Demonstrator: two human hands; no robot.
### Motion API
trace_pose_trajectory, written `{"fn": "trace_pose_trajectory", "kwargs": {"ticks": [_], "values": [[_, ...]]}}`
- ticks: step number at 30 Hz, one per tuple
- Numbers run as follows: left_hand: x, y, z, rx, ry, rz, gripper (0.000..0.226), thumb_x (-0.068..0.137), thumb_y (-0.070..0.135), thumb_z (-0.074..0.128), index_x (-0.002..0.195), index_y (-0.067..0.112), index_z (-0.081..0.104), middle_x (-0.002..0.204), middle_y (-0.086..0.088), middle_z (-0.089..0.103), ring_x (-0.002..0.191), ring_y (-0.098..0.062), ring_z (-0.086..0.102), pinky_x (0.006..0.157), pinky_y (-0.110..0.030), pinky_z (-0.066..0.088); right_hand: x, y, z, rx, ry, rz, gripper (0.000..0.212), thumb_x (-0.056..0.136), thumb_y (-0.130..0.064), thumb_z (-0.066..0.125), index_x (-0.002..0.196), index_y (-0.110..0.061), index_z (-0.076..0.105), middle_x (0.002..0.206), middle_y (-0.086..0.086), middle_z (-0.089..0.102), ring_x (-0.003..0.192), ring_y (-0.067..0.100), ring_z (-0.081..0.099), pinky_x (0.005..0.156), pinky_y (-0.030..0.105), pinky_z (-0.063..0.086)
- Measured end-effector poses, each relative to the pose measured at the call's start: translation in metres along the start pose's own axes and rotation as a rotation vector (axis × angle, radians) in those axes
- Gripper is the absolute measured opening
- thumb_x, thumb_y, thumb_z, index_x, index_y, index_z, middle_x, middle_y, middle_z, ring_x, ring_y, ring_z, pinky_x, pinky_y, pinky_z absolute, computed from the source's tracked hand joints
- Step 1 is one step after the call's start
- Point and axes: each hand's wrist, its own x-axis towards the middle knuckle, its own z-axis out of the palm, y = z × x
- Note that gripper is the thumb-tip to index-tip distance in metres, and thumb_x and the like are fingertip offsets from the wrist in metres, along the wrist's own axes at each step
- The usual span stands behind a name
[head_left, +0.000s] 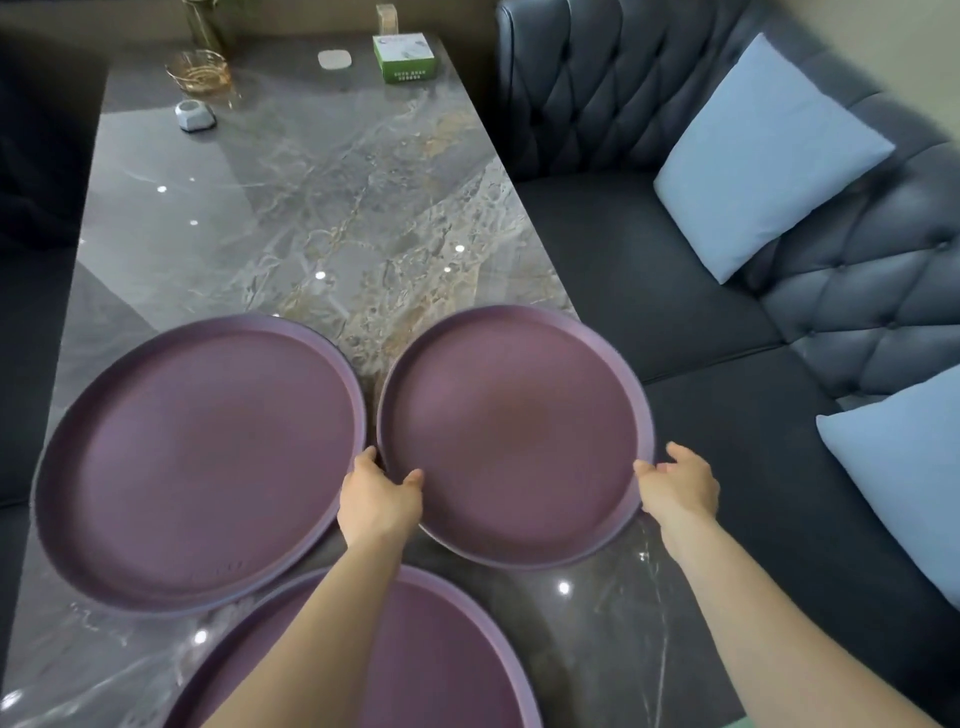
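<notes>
both hands grip one round purple plate, left hand and right hand on opposite rims, just right of the bigger purple plate on the marble table. placing seems underway; next, lower it level.

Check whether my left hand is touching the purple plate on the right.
Touching. The head view shows the left hand gripping the near-left rim of the purple plate on the right, thumb on top of the rim.
</notes>
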Motion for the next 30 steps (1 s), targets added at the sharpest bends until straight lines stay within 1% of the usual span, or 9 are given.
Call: {"fn": "trace_pose_trajectory", "kwargs": {"ticks": [2,3,7,11,14,17,22,27,30], "values": [[0.002,0.0,-0.003,-0.038,-0.014,0.024,0.059,0.085,0.022,0.071,0.14,0.024,0.05,0.098,0.005,0.066,0.097,-0.026,0.065,0.086,-0.04,0.053,0.005,0.005,-0.007,-0.014,0.028,0.0,0.016,0.087,-0.006,0.061,0.098,-0.01,0.071,0.077,0.003,0.068,0.077,0.031,0.064,0.071,0.04,0.056],[0.001,0.002,-0.004,-0.082,-0.02,0.03,0.056,0.085,0.018,0.071,0.137,0.025,0.052,0.089,0.011,0.062,0.09,-0.022,0.064,0.082,-0.037,0.051,0.006,0.008,-0.01,-0.016,0.042,-0.001,0.012,0.086,-0.003,0.058,0.086,-0.007,0.069,0.069,0.004,0.065,0.067,0.029,0.058,0.063,0.036,0.05],[-0.011,0.007,-0.019,-0.2,-0.044,0.046,0.047,0.08,0.006,0.071,0.121,0.024,0.057,0.09,0.014,0.061,0.092,-0.018,0.064,0.079,-0.033,0.048,-0.01,0.017,-0.018,-0.012,0.077,-0.002,0.015,0.082,0.001,0.054,0.067,-0.001,0.055,0.061,0.007,0.059,0.055,0.026,0.046,0.053,0.03,0.037],[-0.026,-0.016,-0.05,-0.282,-0.033,0.046,0.053,0.068,0.005,0.069,0.114,0.028,0.056,0.089,0.007,0.064,0.089,-0.022,0.066,0.083,-0.044,0.055,-0.044,0.026,-0.014,0.038,0.031,-0.01,0.005,0.087,-0.006,0.057,0.082,-0.005,0.06,0.08,0.008,0.066,0.067,0.025,0.057,0.058,0.033,0.044],[-0.039,-0.045,-0.078,-0.227,0.018,0.089,0.046,0.076,0.029,0.073,0.117,0.042,0.054,0.086,-0.001,0.065,0.085,-0.024,0.065,0.077,-0.039,0.05,-0.075,0.033,-0.01,0.089,0.015,-0.023,0.01,0.089,-0.008,0.058,0.098,-0.012,0.057,0.088,0.004,0.063,0.078,0.026,0.059,0.067,0.036,0.047],[-0.051,-0.082,-0.104,-0.157,0.087,0.064,0.034,0.08,0.046,0.071,0.11,0.036,0.06,0.093,-0.002,0.067,0.095,-0.031,0.063,0.083,-0.04,0.049,-0.114,0.049,-0.004,0.11,-0.019,-0.065,0.014,0.089,-0.005,0.058,0.098,-0.015,0.057,0.086,0.0,0.062,0.077,0.023,0.06,0.067,0.034,0.047],[-0.079,-0.156,-0.142,-0.133,0.152,0.035,0.03,0.081,0.044,0.073,0.088,0.02,0.055,0.08,0.002,0.064,0.086,-0.032,0.06,0.079,-0.041,0.046,-0.173,0.099,0.015,0.065,-0.073,-0.088,0.022,0.082,-0.002,0.064,0.082,-0.024,0.058,0.088,0.003,0.071,0.082,0.028,0.068,0.082,0.051,0.058],[-0.104,-0.217,-0.164,-0.012,0.126,0.122,0.022,0.084,0.038,0.072,0.099,0.033,0.057,0.073,0.002,0.064,0.072,-0.023,0.061,0.067,-0.039,0.044,-0.225,0.138,0.026,-0.018,-0.034,-0.127,0.023,0.079,-0.005,0.068,0.081,-0.026,0.06,0.081,-0.003,0.071,0.078,0.026,0.069,0.078,0.047,0.058],[-0.115,-0.241,-0.169,0.055,0.135,0.118,0.018,0.084,0.033,0.072,0.096,0.032,0.058,0.079,0.004,0.064,0.074,-0.021,0.058,0.07,-0.04,0.045,-0.249,0.154,0.026,-0.056,-0.005,-0.161,0.022,0.079,0.001,0.067,0.082,-0.02,0.062,0.078,-0.003,0.07,0.077,0.026,0.068,0.074,0.042,0.057]]}}
